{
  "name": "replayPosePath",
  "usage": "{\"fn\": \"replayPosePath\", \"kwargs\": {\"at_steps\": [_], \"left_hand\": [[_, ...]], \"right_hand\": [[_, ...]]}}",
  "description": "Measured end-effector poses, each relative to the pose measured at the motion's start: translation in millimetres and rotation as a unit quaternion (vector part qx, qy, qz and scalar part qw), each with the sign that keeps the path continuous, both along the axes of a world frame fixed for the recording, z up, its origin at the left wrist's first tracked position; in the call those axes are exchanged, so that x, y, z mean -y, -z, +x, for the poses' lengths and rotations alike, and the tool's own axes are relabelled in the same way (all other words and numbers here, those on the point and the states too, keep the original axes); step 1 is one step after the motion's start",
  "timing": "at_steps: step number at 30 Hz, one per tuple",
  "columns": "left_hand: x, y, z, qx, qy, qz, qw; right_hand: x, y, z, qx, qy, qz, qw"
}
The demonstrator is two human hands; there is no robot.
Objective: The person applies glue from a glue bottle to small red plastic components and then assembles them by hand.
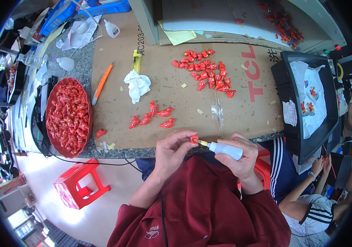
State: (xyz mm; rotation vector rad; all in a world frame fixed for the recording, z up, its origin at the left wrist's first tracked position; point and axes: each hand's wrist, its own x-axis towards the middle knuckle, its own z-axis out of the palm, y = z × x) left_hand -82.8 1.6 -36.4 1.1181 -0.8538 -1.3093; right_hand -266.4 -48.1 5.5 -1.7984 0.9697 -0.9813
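Just above the bench's front edge, my left hand pinches a small red plastic piece between thumb and fingertips. My right hand is wrapped round a white squeeze bottle with a yellow collar. The bottle's thin nozzle points left and meets the red piece; whether any liquid comes out is too small to tell. Beyond my hands, several loose red figurine parts lie on the cardboard. A larger cluster of the same parts sits farther back, right of the middle.
A red bowl heaped with red parts stands at left. Near it lie an orange cutter, a crumpled tissue and a yellow lighter. A black tray lined with paper is at right. A co-worker's hands are lower right.
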Motion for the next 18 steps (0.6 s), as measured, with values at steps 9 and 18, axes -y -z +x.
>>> {"fn": "replayPosePath", "kwargs": {"at_steps": [9, 18], "left_hand": [[0.4, 0.8, -0.2, -0.035, -0.016, 0.003, 0.999], [1.1, 0.5, 1.0, -0.003, -0.02, 0.0, 1.0]], "right_hand": [[0.0, -4.8, -3.6, -0.001, -0.003, -0.004, 1.0], [0.2, -4.5, -3.8, -0.004, -0.012, -0.008, 1.0]]}}
